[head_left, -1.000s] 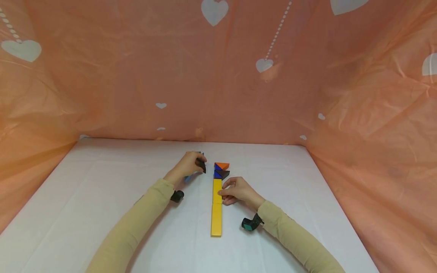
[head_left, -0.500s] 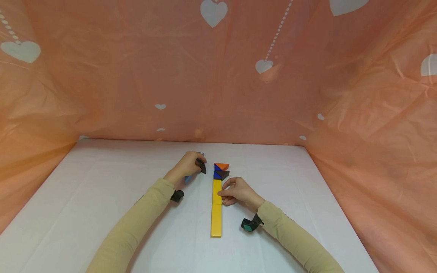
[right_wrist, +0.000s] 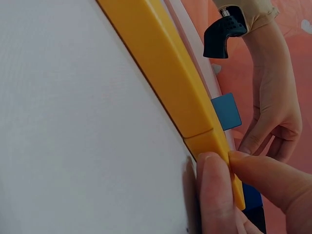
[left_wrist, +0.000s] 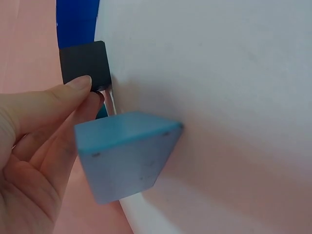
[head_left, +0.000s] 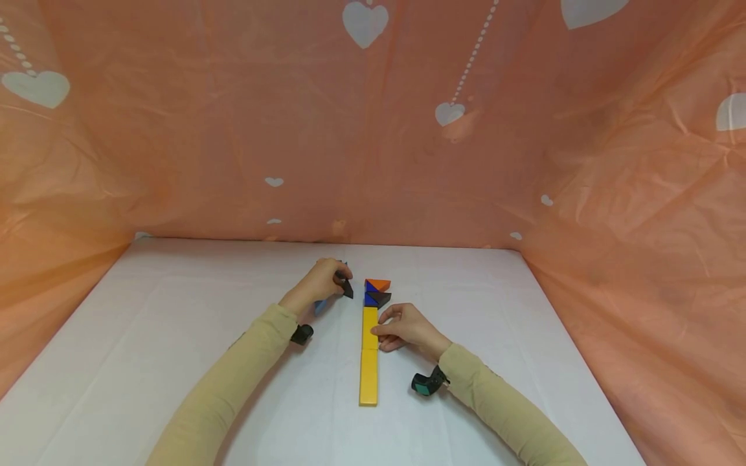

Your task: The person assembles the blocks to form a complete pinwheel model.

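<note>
My left hand (head_left: 322, 278) pinches a black block (left_wrist: 85, 66) between thumb and fingers, left of the row of blocks. Beside that hand a light blue block (left_wrist: 127, 156) stands on the white table. Two long yellow blocks (head_left: 369, 375) lie end to end in a line. At the farther one, my right hand (head_left: 410, 327) has its thumb at the top and a finger against the side, pinching its edge. Dark blue triangular blocks (head_left: 370, 299) continue the line at its far end. A dark triangular block (head_left: 381, 298) and an orange one (head_left: 381, 284) adjoin them on the right.
The white table (head_left: 262, 401) ends at an orange curtain (head_left: 315, 129) with white hearts at the back and sides. A small black camera (head_left: 302, 334) hangs at the left wrist, and another black camera (head_left: 428, 382) at the right wrist.
The black block in my left hand has turned slightly, its lower tip shifting a little right and toward me. My right hand stays in place at the yellow block.
</note>
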{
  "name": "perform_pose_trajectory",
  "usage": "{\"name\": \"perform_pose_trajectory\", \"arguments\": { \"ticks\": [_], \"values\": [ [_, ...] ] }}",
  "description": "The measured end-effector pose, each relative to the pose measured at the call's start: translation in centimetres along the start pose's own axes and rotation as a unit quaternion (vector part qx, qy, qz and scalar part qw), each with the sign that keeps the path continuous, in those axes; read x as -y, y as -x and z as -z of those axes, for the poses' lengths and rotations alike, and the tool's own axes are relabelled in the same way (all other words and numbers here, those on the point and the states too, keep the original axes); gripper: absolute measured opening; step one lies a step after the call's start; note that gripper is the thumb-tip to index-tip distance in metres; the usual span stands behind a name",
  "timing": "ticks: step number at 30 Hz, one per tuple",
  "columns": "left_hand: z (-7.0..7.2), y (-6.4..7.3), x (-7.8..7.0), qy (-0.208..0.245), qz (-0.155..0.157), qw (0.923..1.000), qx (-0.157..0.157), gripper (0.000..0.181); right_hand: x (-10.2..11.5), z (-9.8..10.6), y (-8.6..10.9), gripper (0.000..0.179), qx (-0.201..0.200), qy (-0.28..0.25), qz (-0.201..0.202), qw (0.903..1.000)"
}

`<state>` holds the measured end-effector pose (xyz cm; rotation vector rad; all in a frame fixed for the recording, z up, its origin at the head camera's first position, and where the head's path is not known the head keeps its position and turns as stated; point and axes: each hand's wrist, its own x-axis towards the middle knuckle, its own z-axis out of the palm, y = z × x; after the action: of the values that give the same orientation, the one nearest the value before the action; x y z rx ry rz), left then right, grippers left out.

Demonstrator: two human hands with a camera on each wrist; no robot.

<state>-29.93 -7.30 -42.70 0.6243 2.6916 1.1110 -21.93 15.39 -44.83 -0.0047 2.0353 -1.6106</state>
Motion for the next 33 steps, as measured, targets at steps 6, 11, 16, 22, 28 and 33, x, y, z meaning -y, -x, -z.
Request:
{"name": "perform_pose_trajectory", "arguments": {
  "ticks": [6, 11, 16, 22, 28, 33],
  "values": [
    [0.1, 0.1, 0.3, 0.029, -0.031, 0.9991, 0.009, 0.036, -0.1, 0.0, 0.0, 0.036, 0.0, 0.004, 0.001, 1.0],
    [0.5, 0.1, 0.6, 0.036, -0.039, 0.9983, 0.024, 0.043, -0.2, 0.0, -0.1, 0.035, -0.002, 0.008, 0.0, 1.0],
    [1.2, 0.1, 0.6, 0.037, -0.048, 0.9977, 0.031, 0.049, -0.2, -0.1, -0.2, 0.036, 0.001, 0.007, 0.001, 1.0],
    [1.7, 0.1, 0.6, 0.031, -0.067, 0.9962, 0.046, 0.047, -0.1, 0.0, -0.3, 0.035, -0.003, 0.008, -0.001, 1.0],
    [1.2, -0.2, 0.7, 0.013, -0.109, 0.9925, 0.052, 0.039, 0.0, 0.0, -0.3, 0.035, -0.003, 0.003, -0.001, 1.0],
    [0.8, -0.1, 0.3, -0.011, -0.107, 0.9931, 0.046, 0.033, 0.0, 0.1, -0.2, 0.035, 0.0, 0.001, -0.003, 1.0]
  ]
}}
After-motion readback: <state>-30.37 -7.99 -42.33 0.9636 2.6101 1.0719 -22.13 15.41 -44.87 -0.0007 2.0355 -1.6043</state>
